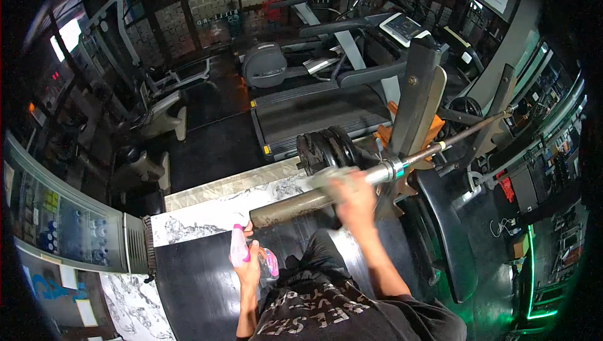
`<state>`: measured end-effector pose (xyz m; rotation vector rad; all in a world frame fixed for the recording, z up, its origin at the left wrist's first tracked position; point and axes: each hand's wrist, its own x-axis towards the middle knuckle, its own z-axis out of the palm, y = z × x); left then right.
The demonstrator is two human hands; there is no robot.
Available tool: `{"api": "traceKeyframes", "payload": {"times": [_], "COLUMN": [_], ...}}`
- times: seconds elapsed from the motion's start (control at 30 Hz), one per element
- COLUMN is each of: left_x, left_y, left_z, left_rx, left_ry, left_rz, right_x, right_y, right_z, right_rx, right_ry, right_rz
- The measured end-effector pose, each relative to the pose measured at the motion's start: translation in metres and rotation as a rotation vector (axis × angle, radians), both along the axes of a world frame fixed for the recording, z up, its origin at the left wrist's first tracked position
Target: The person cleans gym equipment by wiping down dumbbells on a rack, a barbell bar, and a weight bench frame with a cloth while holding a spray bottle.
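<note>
My left hand (249, 269) is closed around a spray bottle with a pink trigger head (239, 245), held low beside the near end of a barbell. The bottle's lower part, clear with a pink label, shows behind the fingers. Smeared by motion, my right hand (355, 206) presses a pale cloth (323, 179) onto the thick sleeve (292, 209) of the barbell. That sleeve looks scuffed and brownish near its end and shinier by the collar (394, 169). Beyond it, the thinner bar (468, 134) rests across the rack uprights.
A rack upright (418, 96) rises just past the collar, with black weight plates (326, 147) behind the sleeve. A padded bench (446, 234) lies to the right. Treadmills (320, 112) stand ahead; a glass-door drinks fridge (69, 221) is at the left.
</note>
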<state>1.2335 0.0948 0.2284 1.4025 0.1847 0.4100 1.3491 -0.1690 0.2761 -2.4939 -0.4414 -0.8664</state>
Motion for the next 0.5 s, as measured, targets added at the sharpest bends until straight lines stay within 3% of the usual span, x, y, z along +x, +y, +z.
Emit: {"api": "traceKeyframes", "payload": {"times": [0.07,0.13,0.2,0.27,0.33,0.5], "left_x": [-0.002,0.001,0.002,0.004,0.004,0.001], "left_y": [0.001,-0.001,-0.003,-0.004,-0.003,-0.001], "left_z": [-0.001,0.002,0.009,0.010,0.007,0.007], "left_rx": [0.029,0.007,-0.025,-0.052,-0.040,-0.003], "left_ry": [0.013,0.037,0.042,0.047,0.038,0.072], "left_rz": [-0.022,-0.003,0.011,0.013,0.039,0.035], "right_x": [0.005,0.008,0.006,-0.003,-0.019,-0.034], "right_y": [-0.033,-0.036,-0.004,0.051,0.102,0.119], "right_z": [0.019,0.022,0.019,0.011,0.008,0.006], "right_rx": [0.007,0.120,0.138,-0.023,0.030,-0.033], "right_ry": [-0.106,-0.057,0.036,0.020,0.133,0.094], "right_rz": [-0.255,-0.307,-0.137,0.126,0.337,0.518]}}
